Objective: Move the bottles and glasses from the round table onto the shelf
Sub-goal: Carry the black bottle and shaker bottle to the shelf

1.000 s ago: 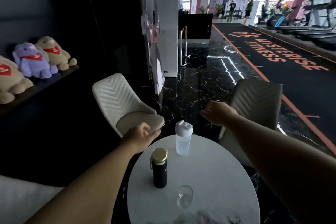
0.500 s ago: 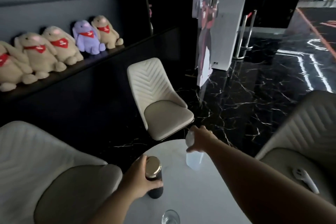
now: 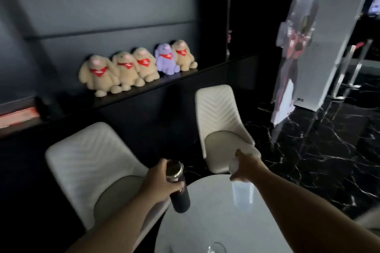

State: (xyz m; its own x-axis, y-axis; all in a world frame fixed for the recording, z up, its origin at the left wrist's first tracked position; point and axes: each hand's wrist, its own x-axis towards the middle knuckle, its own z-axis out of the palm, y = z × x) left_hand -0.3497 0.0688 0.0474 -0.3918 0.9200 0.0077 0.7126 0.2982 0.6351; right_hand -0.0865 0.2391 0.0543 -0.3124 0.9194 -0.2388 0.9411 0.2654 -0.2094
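Left hand (image 3: 159, 184) gripping black bottle (image 3: 180, 190), right hand (image 3: 245, 167) closed on clear bottle (image 3: 242, 192), glass (image 3: 217, 248) on table (image 3: 216, 222), two chairs (image 3: 92, 168) before shelf (image 3: 174, 82) of plush toys (image 3: 135, 68)

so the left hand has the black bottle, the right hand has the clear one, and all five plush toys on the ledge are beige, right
Not quite. The head view shows the plush toys are not all beige: one of the five is purple, second from the right. The rest holds: the left hand grips the black bottle and the right hand grips the clear bottle.
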